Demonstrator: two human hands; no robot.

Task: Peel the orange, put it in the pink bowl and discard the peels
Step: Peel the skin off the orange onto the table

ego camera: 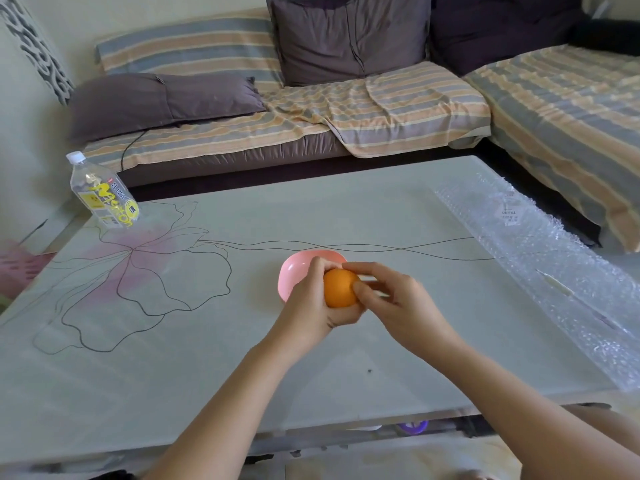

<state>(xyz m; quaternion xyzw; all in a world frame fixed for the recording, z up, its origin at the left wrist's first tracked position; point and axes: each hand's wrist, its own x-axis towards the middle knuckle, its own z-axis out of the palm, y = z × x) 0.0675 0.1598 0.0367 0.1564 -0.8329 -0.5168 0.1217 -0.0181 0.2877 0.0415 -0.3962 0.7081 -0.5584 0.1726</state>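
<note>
At the far left corner of the table a clear plastic bottle with a white cap and a yellow label stands leaning in the wide-angle view. Near it, a large flower is drawn in thin black lines on the pale tabletop, with a faint pink tint, and its stem line runs right across the table.

The pink bowl sits near the middle of the table, partly hidden by the hands. The left hand cups the orange from the left and from below, its fingers curled round the fruit. The orange is held in the air just in front of the bowl's near right side. Its skin looks whole on the side that shows. The right hand comes in from the right with its fingers bent: the forefinger lies over the top of the orange and the thumb presses on its right side, so that both hands have hold of it.

A long sheet of bubble wrap lies along the right edge of the table. Beyond the table, a corner sofa with a striped cover carries dark grey cushions.
</note>
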